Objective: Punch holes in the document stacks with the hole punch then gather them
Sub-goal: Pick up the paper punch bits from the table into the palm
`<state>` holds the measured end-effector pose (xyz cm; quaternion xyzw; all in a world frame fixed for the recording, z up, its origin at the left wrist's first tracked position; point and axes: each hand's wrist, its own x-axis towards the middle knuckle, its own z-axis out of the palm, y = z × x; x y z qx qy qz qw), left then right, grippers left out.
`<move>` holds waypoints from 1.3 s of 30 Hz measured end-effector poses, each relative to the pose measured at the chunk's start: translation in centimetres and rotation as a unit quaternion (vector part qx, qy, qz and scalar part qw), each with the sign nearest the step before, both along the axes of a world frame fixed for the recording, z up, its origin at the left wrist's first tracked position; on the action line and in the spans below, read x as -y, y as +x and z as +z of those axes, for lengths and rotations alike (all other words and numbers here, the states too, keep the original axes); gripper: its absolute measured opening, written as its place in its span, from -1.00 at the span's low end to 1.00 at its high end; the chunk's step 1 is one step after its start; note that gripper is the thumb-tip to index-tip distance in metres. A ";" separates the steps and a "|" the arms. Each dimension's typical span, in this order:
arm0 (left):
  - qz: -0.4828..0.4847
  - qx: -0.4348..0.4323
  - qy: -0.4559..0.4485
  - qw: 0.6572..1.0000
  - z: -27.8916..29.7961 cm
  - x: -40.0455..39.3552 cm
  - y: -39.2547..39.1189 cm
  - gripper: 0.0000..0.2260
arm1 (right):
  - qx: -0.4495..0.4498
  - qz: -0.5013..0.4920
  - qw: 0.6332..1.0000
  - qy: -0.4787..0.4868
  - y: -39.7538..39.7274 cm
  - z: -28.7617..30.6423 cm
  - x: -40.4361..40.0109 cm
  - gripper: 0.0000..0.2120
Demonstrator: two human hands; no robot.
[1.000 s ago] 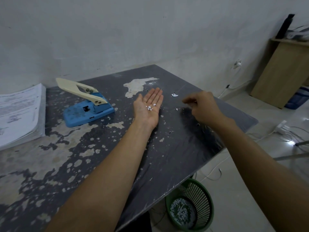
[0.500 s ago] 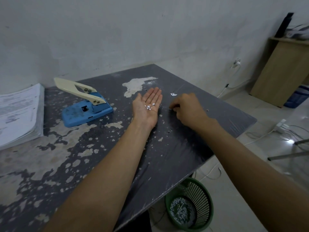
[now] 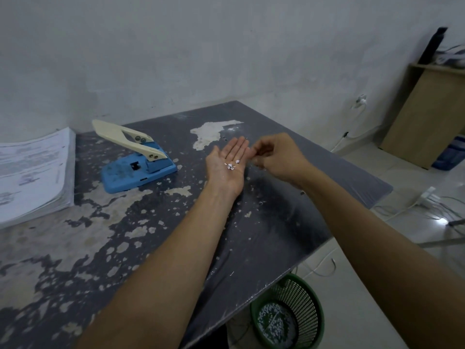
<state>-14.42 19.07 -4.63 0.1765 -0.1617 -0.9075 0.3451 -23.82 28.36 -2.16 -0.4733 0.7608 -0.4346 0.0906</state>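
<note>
Since half a second ago, my right hand (image 3: 276, 157) has lifted off the table (image 3: 289, 222) and come next to the fingertips of my left hand (image 3: 227, 165). Its fingers are curled, with thumb and forefinger pressed together in a pinching grip, but I cannot tell if a paper piece is between them. My left hand lies palm up with the fingers straight and spread flat, and a few small white paper bits (image 3: 231, 166) rest on the palm.

To the left of this hand stands the blue hole punch (image 3: 137, 167) with its cream lever (image 3: 125, 137) raised. Further left, at the table edge, lies the thick stack of documents (image 3: 32, 172), well apart from the punch. More white bits are scattered on the dark worn table. Below the table's near right edge stands a green basket (image 3: 289, 318) with white bits inside.
</note>
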 end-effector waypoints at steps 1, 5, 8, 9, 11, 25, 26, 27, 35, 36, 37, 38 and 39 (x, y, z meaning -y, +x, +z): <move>-0.002 0.003 -0.003 1.000 0.1 0.0 0.0 -0.52 | 0.022 0.033 0.999 -0.017 0.7 0.5 0.2 -0.86; -0.018 0.021 0.002 1.000 0.1 -0.1 0.2 -0.47 | -0.007 0.070 0.997 -0.016 2.9 1.4 1.4 -0.85; -0.005 0.021 0.016 1.000 -0.2 0.0 0.1 -0.46 | -0.033 0.071 0.997 -0.007 3.6 1.7 2.1 -0.86; -0.002 0.016 0.015 1.000 -0.2 0.0 0.1 -0.46 | -0.043 0.069 0.997 -0.013 3.7 1.8 2.2 -0.87; -0.004 0.004 0.010 1.000 -0.1 -0.1 0.3 -0.45 | -0.052 0.063 0.996 -0.030 3.8 2.1 2.1 -0.89; 0.017 -0.017 0.017 1.000 -0.2 0.4 0.1 -0.49 | -0.027 0.003 0.996 -0.083 1.0 2.1 2.0 -0.82; 0.027 -0.019 0.019 0.999 -0.2 0.5 0.1 -0.50 | -0.029 -0.033 0.995 -0.085 0.0 1.8 2.2 -0.86; 0.033 -0.024 0.022 0.999 -0.2 0.6 0.0 -0.50 | -0.027 -0.070 0.994 -0.083 -1.1 1.5 2.2 -0.88; 0.033 -0.019 0.016 0.999 -0.3 0.9 -0.1 -0.51 | -0.099 -0.140 0.985 0.034 -5.1 -1.8 3.3 -0.68; 0.033 -0.019 0.014 0.999 -0.3 0.9 -0.1 -0.51 | -0.114 -0.129 0.983 0.061 -5.2 -2.0 3.5 -0.66; 0.032 -0.020 0.013 0.999 -0.4 0.9 -0.1 -0.51 | -0.134 -0.116 0.980 0.087 -5.2 -2.2 3.6 -0.64; 0.032 -0.020 0.012 0.999 -0.4 0.9 -0.1 -0.51 | -0.157 -0.099 0.977 0.107 -5.2 -2.3 3.6 -0.61; 0.031 -0.020 0.012 0.999 -0.4 0.9 -0.1 -0.51 | -0.180 -0.080 0.973 0.121 -5.1 -2.3 3.6 -0.60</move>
